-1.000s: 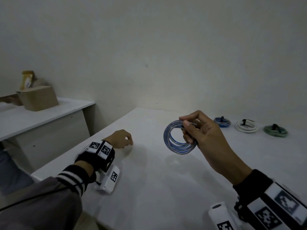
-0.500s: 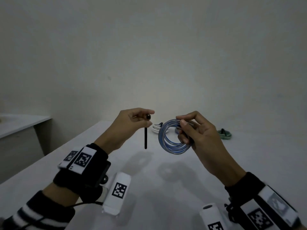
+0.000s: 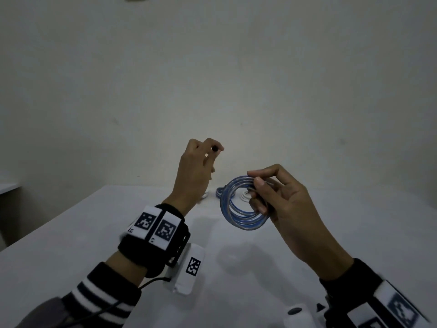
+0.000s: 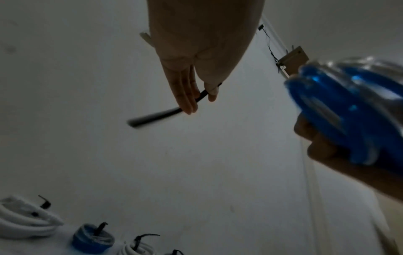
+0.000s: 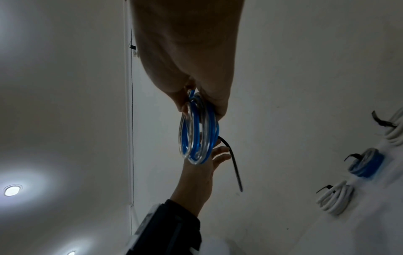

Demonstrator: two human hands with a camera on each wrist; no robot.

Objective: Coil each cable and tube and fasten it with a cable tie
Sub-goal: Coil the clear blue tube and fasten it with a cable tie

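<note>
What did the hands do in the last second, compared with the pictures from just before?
The left hand came up off the table with a black cable tie pinched in its fingers and rose beside the blue coil. The right hand kept holding the coil up as before.

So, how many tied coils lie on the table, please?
3 in a row: white coil, blue coil in the middle, second white coil. A fourth may be hidden off-frame.

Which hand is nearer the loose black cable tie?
Left. The left hand pinches the black cable tie; the right hand, beside it, holds the blue-and-clear tube coil.
</note>
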